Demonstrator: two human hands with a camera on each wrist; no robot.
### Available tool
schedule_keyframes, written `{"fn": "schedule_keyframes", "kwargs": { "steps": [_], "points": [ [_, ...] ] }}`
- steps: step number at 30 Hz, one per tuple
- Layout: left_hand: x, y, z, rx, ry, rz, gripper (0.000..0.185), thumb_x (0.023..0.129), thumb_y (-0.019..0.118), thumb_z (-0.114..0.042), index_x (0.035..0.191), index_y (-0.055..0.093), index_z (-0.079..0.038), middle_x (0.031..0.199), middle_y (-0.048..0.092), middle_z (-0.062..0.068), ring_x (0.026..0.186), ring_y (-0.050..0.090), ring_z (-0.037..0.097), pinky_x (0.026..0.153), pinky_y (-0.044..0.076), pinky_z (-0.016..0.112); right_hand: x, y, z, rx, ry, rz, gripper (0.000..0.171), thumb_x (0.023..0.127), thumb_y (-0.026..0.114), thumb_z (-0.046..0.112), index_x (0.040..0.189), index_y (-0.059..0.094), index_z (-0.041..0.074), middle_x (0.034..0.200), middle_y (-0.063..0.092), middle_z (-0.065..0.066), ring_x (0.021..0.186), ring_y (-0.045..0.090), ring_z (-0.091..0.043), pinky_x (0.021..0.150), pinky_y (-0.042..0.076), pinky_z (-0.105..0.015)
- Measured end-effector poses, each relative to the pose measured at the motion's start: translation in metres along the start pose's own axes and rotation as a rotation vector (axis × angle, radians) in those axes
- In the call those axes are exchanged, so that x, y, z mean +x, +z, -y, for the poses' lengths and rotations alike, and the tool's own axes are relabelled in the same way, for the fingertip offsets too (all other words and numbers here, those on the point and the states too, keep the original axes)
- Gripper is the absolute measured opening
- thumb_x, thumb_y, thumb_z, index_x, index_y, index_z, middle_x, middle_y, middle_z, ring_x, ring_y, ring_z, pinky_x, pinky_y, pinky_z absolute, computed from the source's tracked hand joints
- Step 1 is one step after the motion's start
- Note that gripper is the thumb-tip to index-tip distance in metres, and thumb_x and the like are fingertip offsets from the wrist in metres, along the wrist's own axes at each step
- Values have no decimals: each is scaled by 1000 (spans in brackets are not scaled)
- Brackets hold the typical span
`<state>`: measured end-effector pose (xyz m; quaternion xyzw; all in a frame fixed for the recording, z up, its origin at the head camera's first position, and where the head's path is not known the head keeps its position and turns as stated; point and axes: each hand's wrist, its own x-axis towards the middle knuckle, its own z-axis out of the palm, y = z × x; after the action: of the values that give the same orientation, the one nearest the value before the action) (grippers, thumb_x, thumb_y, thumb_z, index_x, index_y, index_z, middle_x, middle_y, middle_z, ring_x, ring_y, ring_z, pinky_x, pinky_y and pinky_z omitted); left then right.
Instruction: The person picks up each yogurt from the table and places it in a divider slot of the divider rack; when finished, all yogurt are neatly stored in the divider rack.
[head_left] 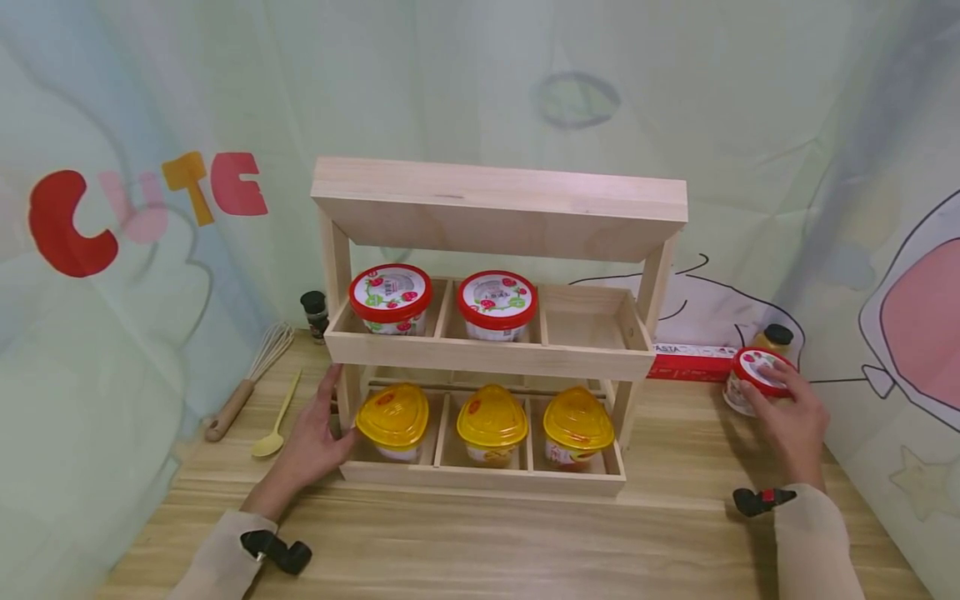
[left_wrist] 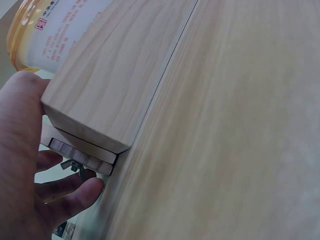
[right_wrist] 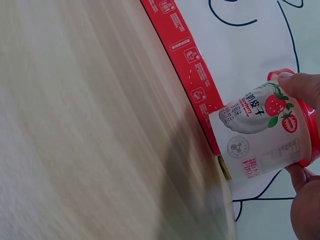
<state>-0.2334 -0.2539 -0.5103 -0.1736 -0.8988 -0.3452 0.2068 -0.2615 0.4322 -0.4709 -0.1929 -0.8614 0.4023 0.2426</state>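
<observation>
A two-tier wooden rack [head_left: 487, 353] stands in the middle of the table. My left hand [head_left: 318, 437] holds its lower left end, thumb over the tray's side and fingers around the outer edge near a wing nut [left_wrist: 76, 166]. At the far right, my right hand [head_left: 798, 417] grips a yogurt cup [right_wrist: 265, 130] by its red lid, thumb on one side and fingers on the other; strawberries are printed on it. Two similar red-lidded cups [head_left: 497, 305] sit in the upper tray's left and middle compartments. Yellow-lidded cups [head_left: 492, 421] fill the lower tray's three front compartments.
Left of the rack lie a whisk [head_left: 251, 379] and a yellow spoon [head_left: 273, 433], with a black-capped jar [head_left: 315, 315] behind. A red pasta box [head_left: 686, 365] lies behind on the right. Another black-capped jar [head_left: 775, 337] stands behind the held cup. Printed curtains surround the table.
</observation>
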Motion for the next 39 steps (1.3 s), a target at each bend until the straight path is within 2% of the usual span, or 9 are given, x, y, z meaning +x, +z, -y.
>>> {"fn": "schedule_keyframes", "kwargs": {
  "steps": [13,22,39],
  "points": [
    [-1,-1,-1,-9,5,-3,115,83,76,-10,173,6,-23,152,49,37,119,65,54,94,59,74,-10,-1,16,47,-30,-11,56,103,71,36,154,60,17,175,39,4,165,33,-30,125,41,-64],
    [-1,0,0,-6,16,-8,114,83,76,-11,173,6,-21,152,49,37,119,65,55,93,59,74,-14,0,27,69,3,19,58,102,71,39,156,59,22,175,38,9,166,32,-25,126,42,-62],
    [0,0,1,-5,1,6,116,85,78,-11,173,4,-23,154,47,36,120,65,54,94,59,74,-24,-4,51,89,-45,-6,54,101,73,36,152,63,22,173,43,8,165,33,-23,128,39,-62]
  ]
}}
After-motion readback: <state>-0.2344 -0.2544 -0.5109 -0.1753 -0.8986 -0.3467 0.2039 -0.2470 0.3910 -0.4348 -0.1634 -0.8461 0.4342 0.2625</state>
